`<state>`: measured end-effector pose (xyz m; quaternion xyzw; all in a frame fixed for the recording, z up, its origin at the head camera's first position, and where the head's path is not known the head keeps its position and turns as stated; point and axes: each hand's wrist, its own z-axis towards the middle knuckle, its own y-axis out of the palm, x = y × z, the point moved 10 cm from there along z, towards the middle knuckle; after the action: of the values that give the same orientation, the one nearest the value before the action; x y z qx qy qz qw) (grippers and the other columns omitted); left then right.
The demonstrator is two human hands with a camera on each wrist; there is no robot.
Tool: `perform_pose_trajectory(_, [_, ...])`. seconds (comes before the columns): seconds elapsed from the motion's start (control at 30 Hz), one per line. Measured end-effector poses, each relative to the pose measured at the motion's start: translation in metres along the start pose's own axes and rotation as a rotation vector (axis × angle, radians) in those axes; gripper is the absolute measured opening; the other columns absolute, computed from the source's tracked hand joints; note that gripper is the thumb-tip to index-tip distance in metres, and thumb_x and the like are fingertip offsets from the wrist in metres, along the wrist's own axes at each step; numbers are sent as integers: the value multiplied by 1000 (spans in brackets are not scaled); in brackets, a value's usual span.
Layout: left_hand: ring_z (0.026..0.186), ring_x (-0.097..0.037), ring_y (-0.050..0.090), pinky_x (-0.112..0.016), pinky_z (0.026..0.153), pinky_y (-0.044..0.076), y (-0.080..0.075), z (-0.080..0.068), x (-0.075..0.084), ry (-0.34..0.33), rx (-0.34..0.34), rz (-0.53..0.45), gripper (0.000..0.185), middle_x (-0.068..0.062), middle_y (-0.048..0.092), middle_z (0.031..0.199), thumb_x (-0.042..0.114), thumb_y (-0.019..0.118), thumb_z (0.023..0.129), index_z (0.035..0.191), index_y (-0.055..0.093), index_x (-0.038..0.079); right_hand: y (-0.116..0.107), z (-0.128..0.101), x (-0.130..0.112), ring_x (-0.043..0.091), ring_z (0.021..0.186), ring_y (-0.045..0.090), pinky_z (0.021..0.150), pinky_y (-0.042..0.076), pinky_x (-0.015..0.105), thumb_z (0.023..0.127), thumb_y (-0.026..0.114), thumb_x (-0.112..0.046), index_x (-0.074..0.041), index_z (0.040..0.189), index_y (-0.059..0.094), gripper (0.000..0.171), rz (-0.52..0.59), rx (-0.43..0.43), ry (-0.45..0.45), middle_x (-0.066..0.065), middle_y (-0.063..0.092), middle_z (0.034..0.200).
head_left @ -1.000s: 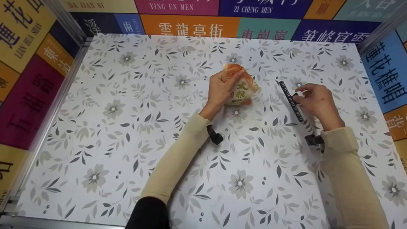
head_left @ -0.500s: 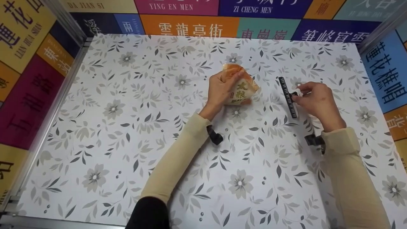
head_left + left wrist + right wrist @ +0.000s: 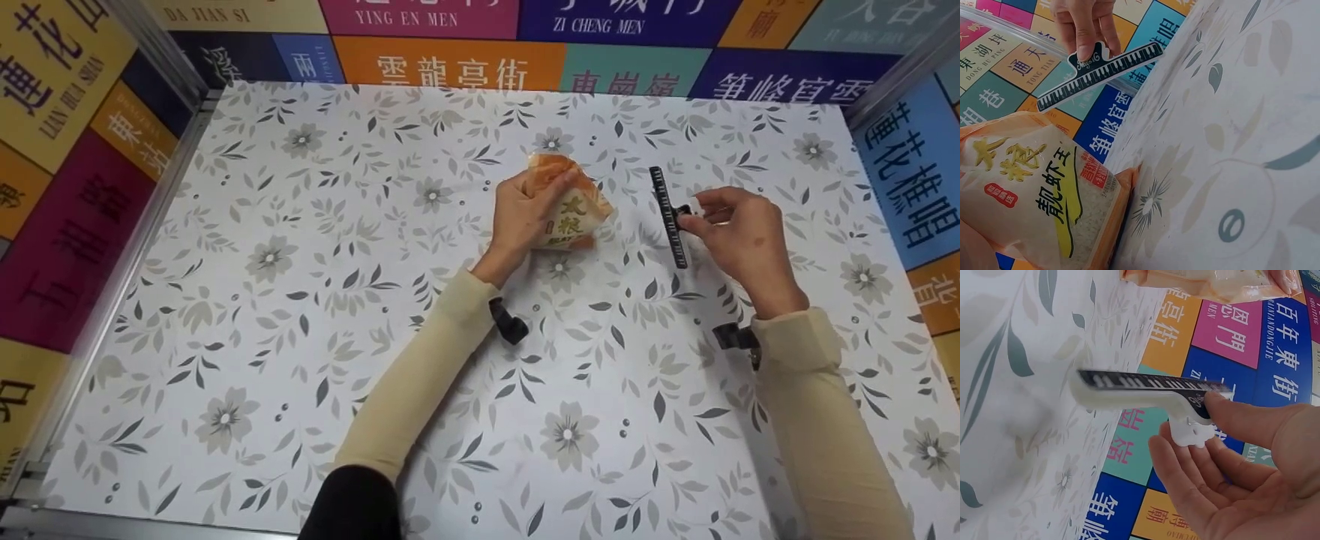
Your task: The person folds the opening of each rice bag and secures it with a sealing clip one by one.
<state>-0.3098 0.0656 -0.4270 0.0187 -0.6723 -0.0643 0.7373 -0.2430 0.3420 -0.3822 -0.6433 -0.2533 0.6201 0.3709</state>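
My left hand (image 3: 519,214) grips a bag of rice (image 3: 574,225) by its upper part on the table. The bag is orange and pale with a see-through patch of grains, plain in the left wrist view (image 3: 1033,185). My right hand (image 3: 746,236) pinches the handle of a long clip (image 3: 666,217) between thumb and fingers, a short way right of the bag. Black and white piano keys are printed along the clip (image 3: 1100,76). In the right wrist view the clip (image 3: 1145,382) shows its white back half and spring. It touches neither bag nor table there.
A white table (image 3: 262,337) with grey leaves and flowers lies under both hands. Coloured panels with printed characters (image 3: 450,64) rise behind it and at both sides. A metal rail (image 3: 135,225) runs along the left edge. Black straps (image 3: 510,322) sit at the wrists.
My right hand has moved slightly away from me and left, bringing the clip nearer the bag and turning it more upright in the head view. The left hand and bag stay in place.
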Motion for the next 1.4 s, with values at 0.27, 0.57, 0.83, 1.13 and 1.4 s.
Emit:
perform_pose_trajectory(0.27, [60, -6, 64, -23, 56, 51, -1, -1, 1, 29, 22, 20, 25, -2, 79, 81, 30, 80, 94, 90, 79, 5, -4, -5, -11, -16, 81, 56, 74, 44, 1, 89, 84, -16, -5, 119, 78, 33, 48, 107, -103, 20, 76, 116])
perform_pose_trajectory(0.57, [62, -7, 66, -24, 58, 54, 0, 0, 0, 22, 14, -3, 23, -5, 81, 87, 27, 79, 95, 107, 81, 7, -1, -7, -17, -24, 74, 54, 72, 44, 2, 86, 87, -14, -7, 114, 80, 30, 75, 109, -153, 17, 77, 108])
perform_pose_trajectory(0.83, [54, -9, 61, -23, 48, 45, -2, -3, 0, 37, 37, 14, 29, 3, 70, 64, 25, 80, 94, 71, 66, 12, -2, -7, -20, -20, 69, 57, 68, 45, 4, 81, 90, -11, -8, 103, 83, 24, 104, 147, -199, 0, 79, 93])
perform_pose_trajectory(1.13, [62, -6, 66, -23, 57, 52, -1, -1, 0, 16, 26, 25, 20, -3, 81, 83, 26, 79, 95, 94, 79, 6, 0, -7, -20, -15, 66, 63, 58, 45, 9, 78, 94, -15, -10, 98, 84, 23, 178, 126, -189, -28, 74, 80])
perform_pose_trajectory(1.4, [63, -8, 67, -25, 58, 55, -1, 0, -1, 15, 30, 5, 23, -8, 79, 82, 26, 79, 95, 102, 80, 4, 2, -8, -23, -13, 69, 66, 62, 48, 7, 75, 94, -9, -11, 96, 85, 23, 241, 126, -252, -23, 76, 83])
